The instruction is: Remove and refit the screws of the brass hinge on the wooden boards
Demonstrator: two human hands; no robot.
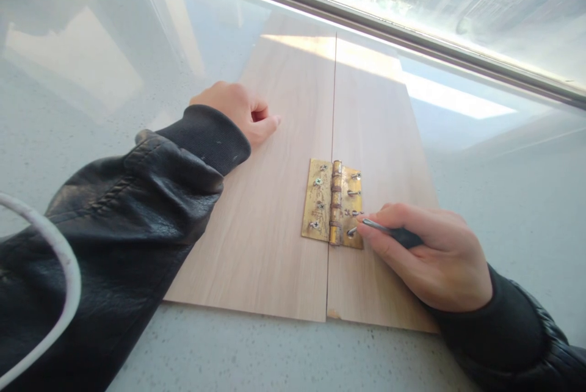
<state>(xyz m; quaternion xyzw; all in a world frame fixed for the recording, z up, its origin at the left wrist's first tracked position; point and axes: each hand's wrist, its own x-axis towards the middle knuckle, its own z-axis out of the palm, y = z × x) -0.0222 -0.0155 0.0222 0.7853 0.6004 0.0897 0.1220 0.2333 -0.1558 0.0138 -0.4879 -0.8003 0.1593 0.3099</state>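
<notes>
Head view: brass hinge (pixel 336 203) straddles the seam between left board (pixel 256 245) and right board (pixel 389 154) on pale countertop (pixel 256 355), right-leaf screws (pixel 354 193) standing proud, right hand (pixel 442 251) clamped on dark-handled screwdriver (pixel 405 237) just beside them, left hand (pixel 235 108) curled closed over the left board.

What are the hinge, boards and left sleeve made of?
Hinge: metal, probably brass or brass plating, golden with dark blotches. Boards: wood or wood-look laminate, pale, smooth, with faint grain. Left sleeve: black leather or imitation, shiny and creased.
</notes>
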